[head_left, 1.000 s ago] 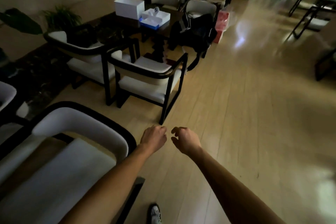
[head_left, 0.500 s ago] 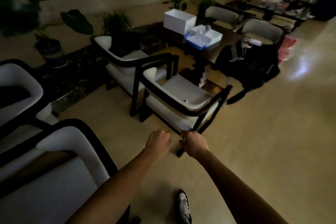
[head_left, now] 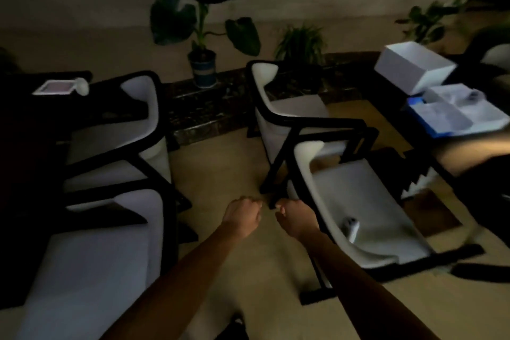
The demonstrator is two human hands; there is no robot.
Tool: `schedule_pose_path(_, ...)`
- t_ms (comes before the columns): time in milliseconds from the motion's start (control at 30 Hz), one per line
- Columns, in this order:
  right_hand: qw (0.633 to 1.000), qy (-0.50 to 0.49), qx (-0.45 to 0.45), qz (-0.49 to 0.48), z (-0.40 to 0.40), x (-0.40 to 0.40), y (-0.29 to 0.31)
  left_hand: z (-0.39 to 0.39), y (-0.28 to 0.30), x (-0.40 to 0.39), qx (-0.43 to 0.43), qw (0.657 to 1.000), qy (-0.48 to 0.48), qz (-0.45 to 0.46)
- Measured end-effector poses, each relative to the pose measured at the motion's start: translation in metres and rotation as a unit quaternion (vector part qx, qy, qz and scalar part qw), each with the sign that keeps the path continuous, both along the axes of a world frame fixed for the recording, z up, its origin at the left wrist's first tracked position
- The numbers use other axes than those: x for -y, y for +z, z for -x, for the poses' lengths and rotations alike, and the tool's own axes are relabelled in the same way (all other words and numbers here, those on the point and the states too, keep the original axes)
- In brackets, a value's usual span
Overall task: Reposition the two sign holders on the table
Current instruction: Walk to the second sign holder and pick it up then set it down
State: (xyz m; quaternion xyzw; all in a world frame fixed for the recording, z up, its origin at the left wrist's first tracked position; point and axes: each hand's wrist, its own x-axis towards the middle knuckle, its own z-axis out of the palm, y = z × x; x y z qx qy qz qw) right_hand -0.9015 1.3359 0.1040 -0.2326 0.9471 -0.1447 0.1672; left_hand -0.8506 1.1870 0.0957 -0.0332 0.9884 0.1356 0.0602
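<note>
**Approach the dark table before reaching**

Both hands are curled into loose fists and carry nothing: the left hand [head_left: 242, 217] and the right hand [head_left: 296, 219] hang close together over the bare floor [head_left: 220, 174], in the aisle between the chairs. The step in hand looks like the walk-up, not the grasp.

The likely target sits far left: a flat, pale-framed sign holder [head_left: 55, 87] lying on the dark table [head_left: 33, 124], with a small pale rounded object [head_left: 82, 86] just beside its right end. Whether that object is the second holder cannot be told in this dim, blurred view.

To do this well, I judge the person should turn left and close on the table first, since two white chairs [head_left: 129, 130] stand between the hands and the holder. Reaching across their backs would be awkward and could knock the holder over. Open the fingers only once near the table, and take each holder by its frame edges.

The table on the right [head_left: 392, 96] holds white boxes [head_left: 414, 66] and is no part of this step.
</note>
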Motion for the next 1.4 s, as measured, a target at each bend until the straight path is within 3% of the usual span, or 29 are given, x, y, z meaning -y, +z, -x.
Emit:
schedule_pose_path(200,0.997,0.067,0.029,0.013,0.078,0.082,-0.011,0.072,-0.015,0.07,0.031,0.996,0.081,0.014)
schedule_pose_path(533,0.986,0.159,0.047,-0.018,0.211,0.228,-0.007,0.191,-0.022,0.199,0.039,0.982,0.169,-0.074)
schedule_pose_path(900,0.965,0.257,0.056,-0.024,0.354,0.389,-0.018,0.3,-0.029,0.345,0.077,0.958,0.275,-0.041)
schedule_pose_path(1067,0.935,0.351,0.028,-0.03,0.435,0.478,-0.013,0.359,-0.019,0.412,0.071,0.933,0.352,-0.016)
schedule_pose_path(1400,0.903,0.426,0.055,0.019,0.516,0.635,-0.011,0.434,-0.01,0.53,0.07,0.88,0.47,-0.014)
